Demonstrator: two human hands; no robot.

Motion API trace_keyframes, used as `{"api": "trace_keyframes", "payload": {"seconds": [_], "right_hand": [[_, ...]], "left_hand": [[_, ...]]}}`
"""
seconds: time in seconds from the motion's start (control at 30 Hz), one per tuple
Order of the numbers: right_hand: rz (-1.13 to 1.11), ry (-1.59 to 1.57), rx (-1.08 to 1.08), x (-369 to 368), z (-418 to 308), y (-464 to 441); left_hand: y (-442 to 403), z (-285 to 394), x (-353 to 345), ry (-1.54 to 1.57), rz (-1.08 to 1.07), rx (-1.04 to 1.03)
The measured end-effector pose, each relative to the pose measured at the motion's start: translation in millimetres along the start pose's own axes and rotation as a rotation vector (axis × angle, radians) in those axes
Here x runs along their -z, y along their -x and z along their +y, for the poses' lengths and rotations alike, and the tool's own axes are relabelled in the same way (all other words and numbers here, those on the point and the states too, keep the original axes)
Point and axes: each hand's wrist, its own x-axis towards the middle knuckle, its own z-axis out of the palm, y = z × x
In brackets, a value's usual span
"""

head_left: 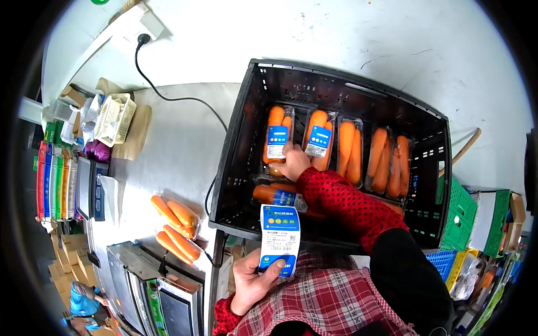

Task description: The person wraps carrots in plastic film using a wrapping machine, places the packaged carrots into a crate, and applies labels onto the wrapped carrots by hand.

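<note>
My left hand (256, 280) pinches a strip of blue-and-white printed labels (280, 231) between thumb and fingers, in front of the crate. Inside the black plastic crate (336, 75), my right hand (292, 162) rests on a clear-wrapped pack of carrots (274, 116). Its thumb and forefinger are apart, touching the pack by the lower edge of its label (277, 141). Beside it lies another labelled carrot pack (318, 119). Several packs without visible labels, one of them a carrot pack (350, 151), fill the right side. A nearer labelled pack (266, 194) is partly covered by my sleeve and the strip.
Two carrot packs (176, 224) lie on the metal table (168, 134) left of the crate. A black cable (185, 99) runs across the table to the crate. A scale (92, 187) and a cream basket (115, 119) stand further left. A person (87, 302) is at the lower left.
</note>
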Motion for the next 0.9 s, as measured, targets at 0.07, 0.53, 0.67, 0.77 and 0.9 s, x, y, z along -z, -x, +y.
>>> {"api": "trace_keyframes", "payload": {"seconds": [0.07,0.53,0.67,0.77,0.9], "right_hand": [[0.019,-0.074,0.0,-9,2,-2],[0.333,0.127,0.077,82,61,26],[0.075,-0.241,-0.29,81,70,24],[0.075,-0.392,-0.338,64,87,23],[0.119,-0.49,-0.357,72,82,22]], "left_hand": [[3,-5,0,0.008,-0.006,0.025],[8,1,10,-0.002,0.043,0.056],[7,-6,10,0.025,0.031,0.047],[6,-5,10,0.015,0.03,0.021],[6,-5,8,0.018,0.036,0.013]]}}
